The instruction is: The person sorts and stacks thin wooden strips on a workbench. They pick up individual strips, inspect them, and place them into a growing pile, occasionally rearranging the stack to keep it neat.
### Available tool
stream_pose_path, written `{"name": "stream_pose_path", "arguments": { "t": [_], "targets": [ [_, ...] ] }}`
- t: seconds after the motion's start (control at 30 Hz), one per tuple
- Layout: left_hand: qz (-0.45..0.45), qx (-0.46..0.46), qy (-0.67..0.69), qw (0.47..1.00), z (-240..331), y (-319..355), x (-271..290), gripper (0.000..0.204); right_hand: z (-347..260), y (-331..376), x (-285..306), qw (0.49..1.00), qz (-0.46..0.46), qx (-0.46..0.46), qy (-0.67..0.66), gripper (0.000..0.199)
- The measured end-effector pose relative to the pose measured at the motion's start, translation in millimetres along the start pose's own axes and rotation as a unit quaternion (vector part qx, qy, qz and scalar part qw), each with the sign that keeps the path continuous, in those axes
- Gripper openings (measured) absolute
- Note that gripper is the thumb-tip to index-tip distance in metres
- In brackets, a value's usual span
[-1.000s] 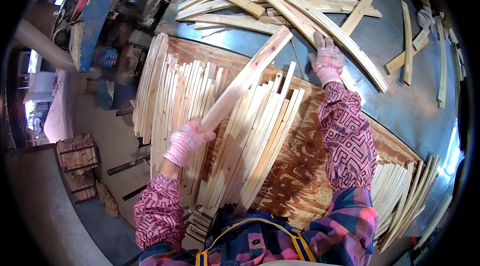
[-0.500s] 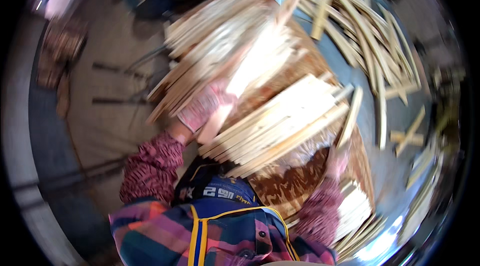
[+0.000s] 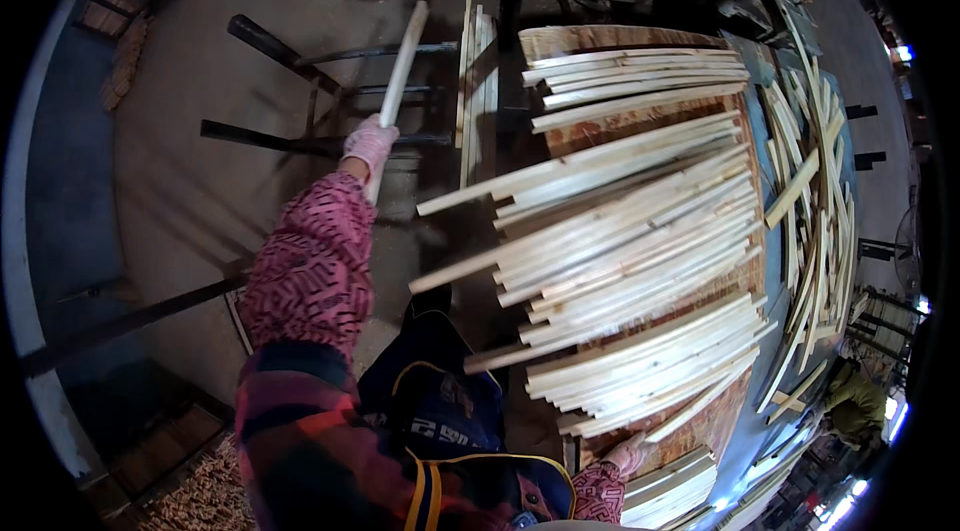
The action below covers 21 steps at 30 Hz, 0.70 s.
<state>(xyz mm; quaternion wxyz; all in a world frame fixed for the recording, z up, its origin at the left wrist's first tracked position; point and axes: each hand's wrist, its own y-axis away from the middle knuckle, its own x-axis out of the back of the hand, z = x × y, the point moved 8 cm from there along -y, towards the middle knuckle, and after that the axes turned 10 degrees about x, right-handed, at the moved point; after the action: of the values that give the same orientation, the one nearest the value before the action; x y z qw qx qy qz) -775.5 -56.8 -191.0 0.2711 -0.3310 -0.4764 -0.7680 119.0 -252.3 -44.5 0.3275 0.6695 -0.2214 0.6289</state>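
Observation:
My left hand (image 3: pixel 370 144), in a pale pink glove, is stretched out to the left over the floor. Its fingers are wrapped round a narrow wooden strip (image 3: pixel 403 63) held lengthwise away from me. Close to my body at the lower right, my gloved right hand (image 3: pixel 628 454) grips the near end of another wooden strip (image 3: pixel 705 401), which slants over the table. Between the hands, rows of pale wooden strips (image 3: pixel 640 221) lie side by side on a brown board (image 3: pixel 560 138), some jutting past its left edge.
A dark metal rack (image 3: pixel 300 144) stands left of the board, with a few upright-looking strips (image 3: pixel 478 91) lying on it. Loose strips (image 3: pixel 815 181) are heaped on the blue-grey table at the right. A dark bar (image 3: pixel 140 334) crosses the lower left. A person (image 3: pixel 855 401) is at the far right.
My left hand has swung from the strips on the board out to the left, carrying a strip. The view has turned left, and my right hand sits lower, still with its strip.

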Motion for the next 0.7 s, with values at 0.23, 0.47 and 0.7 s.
{"name": "stream_pose_path", "arguments": {
  "t": [0.23,0.47,0.7],
  "targets": [
    [-0.105,-0.057,0.072,0.990,51,-66,-123,0.058,6,31,-2,0.999,0.014,-0.032,-0.039,0.070],
    [-0.128,-0.106,0.056,0.984,75,-100,-139,0.083,-13,53,-3,0.981,0.062,-0.016,-0.186,0.070],
    [-0.151,-0.132,-0.094,0.975,87,-103,-139,0.046,-83,79,10,0.855,0.000,-0.005,-0.519,0.070]
  ]
}}
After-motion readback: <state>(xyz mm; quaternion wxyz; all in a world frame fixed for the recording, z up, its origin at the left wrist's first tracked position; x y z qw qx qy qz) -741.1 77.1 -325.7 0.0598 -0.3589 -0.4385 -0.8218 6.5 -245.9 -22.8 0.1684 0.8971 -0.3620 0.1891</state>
